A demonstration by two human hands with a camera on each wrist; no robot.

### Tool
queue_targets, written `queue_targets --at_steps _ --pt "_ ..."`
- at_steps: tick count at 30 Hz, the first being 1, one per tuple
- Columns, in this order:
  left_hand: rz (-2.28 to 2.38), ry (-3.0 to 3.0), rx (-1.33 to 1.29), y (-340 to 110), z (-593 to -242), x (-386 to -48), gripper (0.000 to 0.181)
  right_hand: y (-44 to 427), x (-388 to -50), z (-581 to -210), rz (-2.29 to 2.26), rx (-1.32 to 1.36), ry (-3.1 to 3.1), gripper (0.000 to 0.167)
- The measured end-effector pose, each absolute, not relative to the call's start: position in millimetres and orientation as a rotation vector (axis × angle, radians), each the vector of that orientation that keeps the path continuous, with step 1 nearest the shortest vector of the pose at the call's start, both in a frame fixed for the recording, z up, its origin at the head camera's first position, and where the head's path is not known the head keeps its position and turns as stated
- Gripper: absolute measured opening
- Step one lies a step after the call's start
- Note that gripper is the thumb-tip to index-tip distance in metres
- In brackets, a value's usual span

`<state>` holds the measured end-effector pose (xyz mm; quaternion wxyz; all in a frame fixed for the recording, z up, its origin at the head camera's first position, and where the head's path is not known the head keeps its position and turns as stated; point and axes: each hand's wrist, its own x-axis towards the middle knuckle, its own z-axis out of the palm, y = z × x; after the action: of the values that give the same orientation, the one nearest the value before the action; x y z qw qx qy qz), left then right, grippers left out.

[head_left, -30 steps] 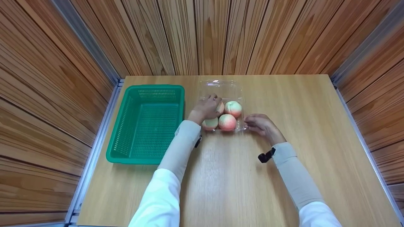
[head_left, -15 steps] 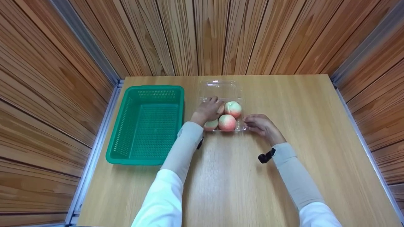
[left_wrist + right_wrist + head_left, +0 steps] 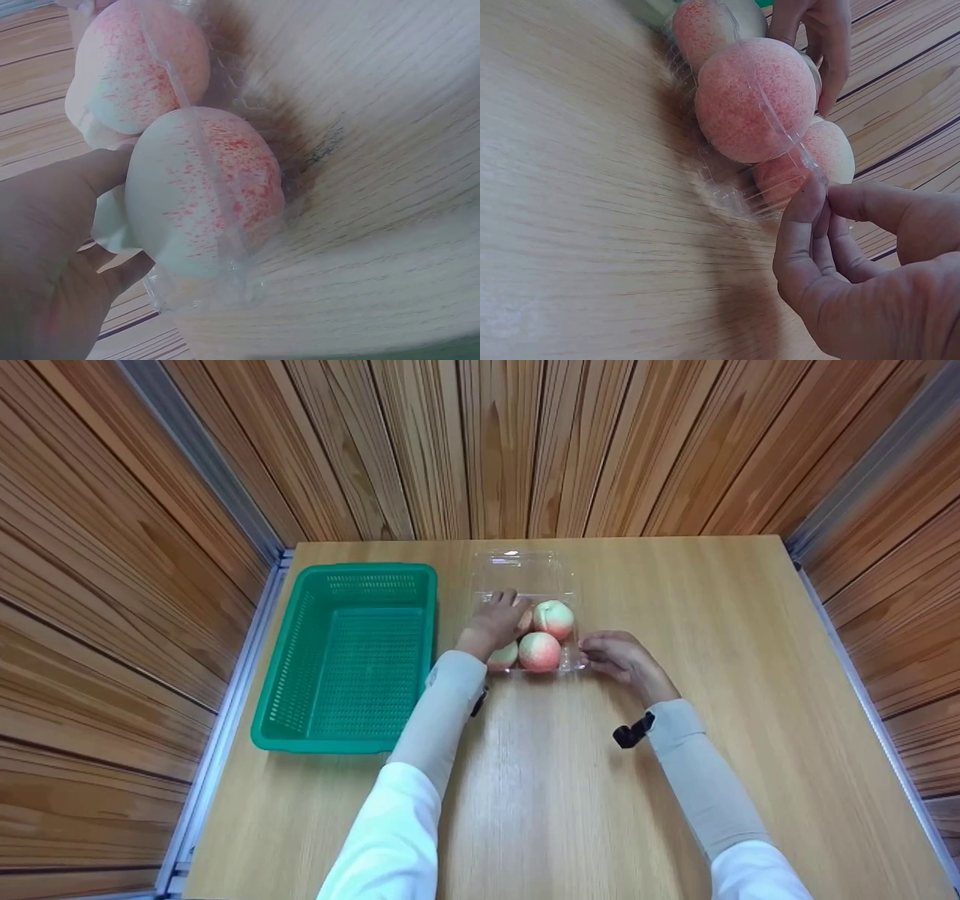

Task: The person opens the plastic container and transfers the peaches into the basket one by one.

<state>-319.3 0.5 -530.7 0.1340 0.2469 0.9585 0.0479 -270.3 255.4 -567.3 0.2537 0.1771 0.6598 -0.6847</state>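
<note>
Four pink-and-white peaches sit in a clear plastic container, its lid [image 3: 525, 570] laid open toward the back. My left hand [image 3: 491, 622] curls over the back-left peach [image 3: 526, 620] and mostly covers it. In the left wrist view, the thumb and fingers of that hand [image 3: 60, 232] are around this peach [image 3: 112, 223], behind the front-left one [image 3: 202, 191]. At the container's right side is my right hand [image 3: 626, 660]. The right wrist view has this hand [image 3: 870, 277] pinching the clear rim [image 3: 804, 156] between thumb and index finger, beside a peach [image 3: 755, 100].
A green plastic basket [image 3: 427, 660] with nothing in it stands left of the container on the wooden table [image 3: 720, 660]. Wood-plank walls [image 3: 495, 450] rise behind and at both sides.
My left hand and forearm have shifted slightly right, along with the peaches on the left of the container. My right hand has stayed at the rim.
</note>
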Motion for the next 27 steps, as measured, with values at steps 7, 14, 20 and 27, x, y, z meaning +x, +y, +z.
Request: queue_targets --at_steps 7,14,20,27 --pt "0.114 2.798 0.715 1.7 -530.6 -319.7 0.050 256.6 -271.3 -567.5 -1.863 0.458 1.808 0.010" --pt "0.158 2.805 0.707 1.7 -530.5 -320.2 0.052 256.4 -270.0 -567.0 -1.847 0.494 1.813 0.020" --pt "0.201 2.828 0.704 1.5 -531.6 -321.1 0.051 255.0 -269.7 -567.2 -1.869 0.493 1.810 0.014" --pt "0.198 2.840 0.714 2.1 -531.4 -321.9 0.051 256.1 -268.1 -566.5 -1.846 0.523 1.806 0.016"
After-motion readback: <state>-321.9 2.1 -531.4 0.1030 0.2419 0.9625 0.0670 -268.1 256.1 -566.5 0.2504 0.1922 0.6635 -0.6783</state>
